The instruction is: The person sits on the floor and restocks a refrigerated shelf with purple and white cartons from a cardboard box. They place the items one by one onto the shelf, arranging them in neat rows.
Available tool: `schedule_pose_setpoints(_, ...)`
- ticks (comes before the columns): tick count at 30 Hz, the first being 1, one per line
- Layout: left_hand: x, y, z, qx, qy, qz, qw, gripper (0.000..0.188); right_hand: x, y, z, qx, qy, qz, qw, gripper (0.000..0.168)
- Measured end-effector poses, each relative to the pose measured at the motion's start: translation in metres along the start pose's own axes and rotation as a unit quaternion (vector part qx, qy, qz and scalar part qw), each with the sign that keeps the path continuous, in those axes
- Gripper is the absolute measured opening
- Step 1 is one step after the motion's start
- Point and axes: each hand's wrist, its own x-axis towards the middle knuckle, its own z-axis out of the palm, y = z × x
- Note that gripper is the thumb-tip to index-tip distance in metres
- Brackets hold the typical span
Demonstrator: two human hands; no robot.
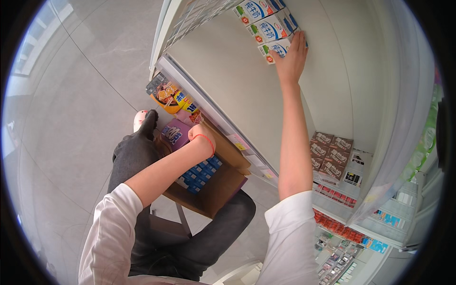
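Note:
My right hand reaches onto the white shelf and grips the nearest white-and-blue milk carton, thumb on one side and fingers on the other. Behind it, more milk cartons stand in a row along the shelf's back wall. Lower down, an open cardboard box rests by my legs, partly on my thigh. Several blue-topped cartons are packed inside it. My left hand is bent at the wrist over the box's purple flap; its fingers are mostly hidden, so their hold is unclear.
A wire mesh panel borders the shelf's far end. Price tags line the shelf's front rail. Packaged instant noodles sit below it. Stacked brown drink cartons stand at the shelf's near end. Grey tile floor lies left.

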Motion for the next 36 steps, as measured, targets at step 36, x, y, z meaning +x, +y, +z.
schedule_pose_setpoints(36, 0.075, 0.045, 0.096, 0.091, -0.045, -0.059, 0.993, 0.034, -0.411, -0.2, -0.172, 0.38, -0.199, 0.439, 0.79, 0.048)
